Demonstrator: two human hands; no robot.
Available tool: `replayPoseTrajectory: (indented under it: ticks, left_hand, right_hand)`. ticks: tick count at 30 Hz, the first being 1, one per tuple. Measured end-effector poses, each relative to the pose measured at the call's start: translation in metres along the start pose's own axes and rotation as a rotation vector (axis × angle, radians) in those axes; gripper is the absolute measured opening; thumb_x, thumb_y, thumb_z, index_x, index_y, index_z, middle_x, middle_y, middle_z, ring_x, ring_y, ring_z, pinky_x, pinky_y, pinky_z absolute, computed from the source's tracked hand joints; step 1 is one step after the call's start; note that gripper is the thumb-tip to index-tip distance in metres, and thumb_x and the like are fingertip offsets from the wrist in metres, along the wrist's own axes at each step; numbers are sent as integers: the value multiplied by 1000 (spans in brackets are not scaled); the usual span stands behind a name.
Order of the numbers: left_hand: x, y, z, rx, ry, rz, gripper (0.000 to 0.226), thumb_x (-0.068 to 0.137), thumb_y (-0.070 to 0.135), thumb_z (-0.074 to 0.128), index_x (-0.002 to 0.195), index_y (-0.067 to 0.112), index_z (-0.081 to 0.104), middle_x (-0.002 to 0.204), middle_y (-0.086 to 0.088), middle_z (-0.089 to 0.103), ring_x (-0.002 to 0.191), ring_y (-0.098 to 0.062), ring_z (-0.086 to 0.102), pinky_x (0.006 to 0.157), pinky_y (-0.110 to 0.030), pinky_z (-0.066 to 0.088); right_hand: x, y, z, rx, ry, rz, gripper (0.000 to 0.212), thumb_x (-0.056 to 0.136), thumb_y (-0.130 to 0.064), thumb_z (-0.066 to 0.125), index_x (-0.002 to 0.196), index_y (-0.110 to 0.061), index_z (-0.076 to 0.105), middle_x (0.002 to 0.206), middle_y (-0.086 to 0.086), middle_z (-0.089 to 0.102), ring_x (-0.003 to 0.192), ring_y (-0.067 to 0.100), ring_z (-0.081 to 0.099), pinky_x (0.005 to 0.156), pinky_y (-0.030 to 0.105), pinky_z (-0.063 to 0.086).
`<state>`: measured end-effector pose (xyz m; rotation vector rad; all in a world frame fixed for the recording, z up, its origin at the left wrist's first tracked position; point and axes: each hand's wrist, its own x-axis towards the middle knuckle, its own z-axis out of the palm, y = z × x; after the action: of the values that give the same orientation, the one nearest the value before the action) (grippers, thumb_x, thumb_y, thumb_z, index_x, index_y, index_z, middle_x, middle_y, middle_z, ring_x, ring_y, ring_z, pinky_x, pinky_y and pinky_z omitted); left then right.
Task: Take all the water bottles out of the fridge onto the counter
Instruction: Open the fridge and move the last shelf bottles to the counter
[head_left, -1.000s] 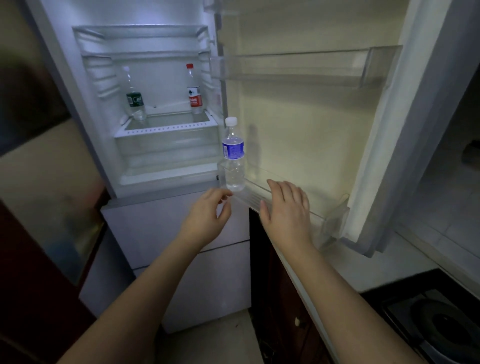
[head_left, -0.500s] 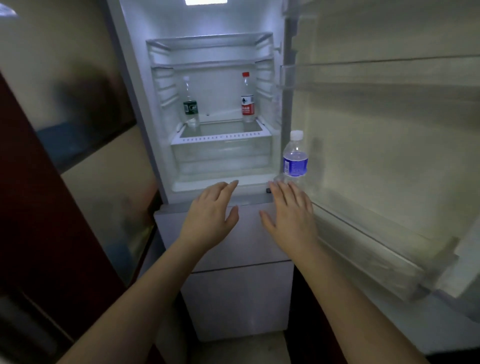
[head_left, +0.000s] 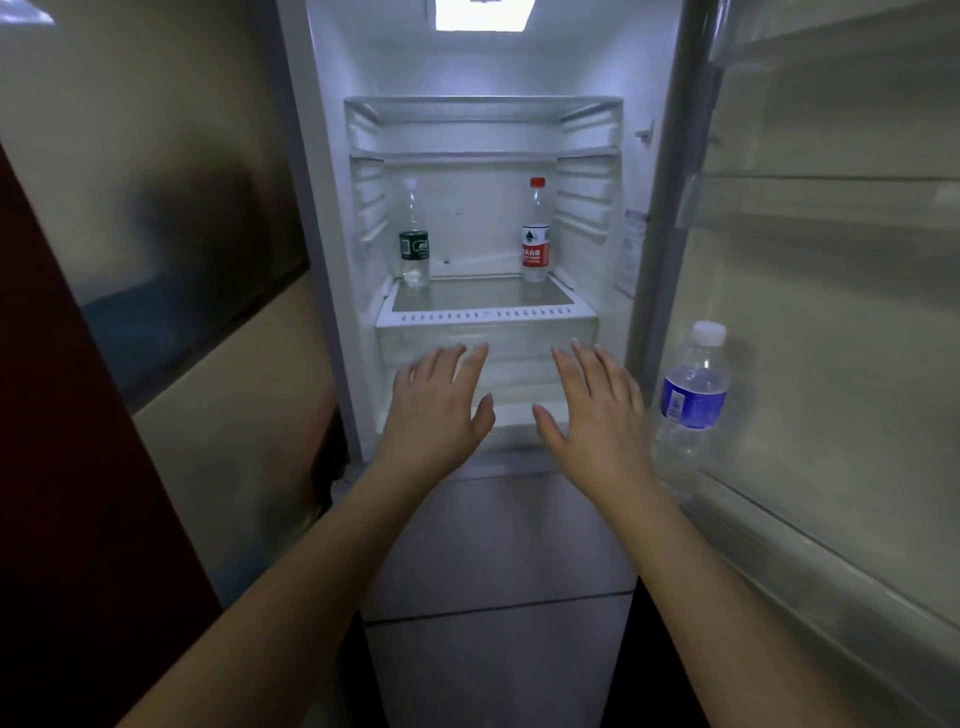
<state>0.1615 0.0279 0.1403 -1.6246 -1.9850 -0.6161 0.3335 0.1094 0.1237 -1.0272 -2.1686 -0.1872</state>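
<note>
The fridge stands open in front of me. On its glass shelf a bottle with a green label stands at the back left and a red-capped, red-labelled bottle at the back right. A blue-labelled bottle with a white cap stands in the lower door rack on the right. My left hand and my right hand are both raised in front of the clear drawer below the shelf, fingers spread, holding nothing.
The open fridge door fills the right side, with an upper rack holding nothing. A closed freezer drawer front lies below my hands. A beige wall and a dark red panel are on the left.
My view has swung left and closer to the fridge interior. Both hands have risen from the door rack's level to in front of the clear drawer.
</note>
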Motion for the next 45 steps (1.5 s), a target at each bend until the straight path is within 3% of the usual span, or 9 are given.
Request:
replayPoseTrajectory:
  ticks: [8,11,22,31,35,40,45]
  left_hand:
    - [84,-32,43,36,-36,19,67,97,51,41,154,23,20,162,-7,22,149,-28,14,119,-51,16]
    - [118,-43,59,58,-27,-2,67,97,50,40,154,23,20,162,-7,21,149,-28,14,118,-53,18]
    - [201,-90,94,170,42,-100,66,95,45,43,154,22,23,160,-8,24,147,-29,18,117,-50,20]
    - [266,-137,157,164,19,-307,76,90,47,43,153,32,3,161,-11,14,146,-34,13,113,-58,17]
    - [293,-150,185,144,43,-334,76,85,36,48,154,29,16,159,-18,22,144,-39,21,108,-57,25]
    - [335,-149,214,-80,73,-464,84,82,36,57,154,26,15,158,-22,17,144,-42,18,111,-59,24]
    - [380,-142,227,-298,150,-612,89,81,34,57,155,27,7,158,-22,12,143,-42,15,109,-63,25]
  right_hand:
    - [76,0,38,8,37,-18,69,92,-39,57,151,-18,30,157,8,32,146,27,25,118,46,18]
    - [112,5,60,54,45,-9,67,94,-41,52,153,-22,25,160,4,24,149,23,16,120,44,14]
    - [230,-3,133,240,87,73,67,96,-40,48,154,-23,21,161,4,19,150,24,10,120,44,8]
    - [282,-1,198,237,63,143,69,95,-39,50,155,-24,19,162,4,16,150,25,7,120,44,7]
    - [317,3,217,187,70,197,68,94,-41,50,153,-24,20,162,2,16,149,24,7,121,43,9]
    - [354,15,231,137,146,234,71,91,-37,55,153,-20,26,159,4,25,146,26,20,116,45,17]
    - [395,37,249,158,106,314,73,91,-38,55,154,-18,22,161,4,21,146,25,17,118,42,15]
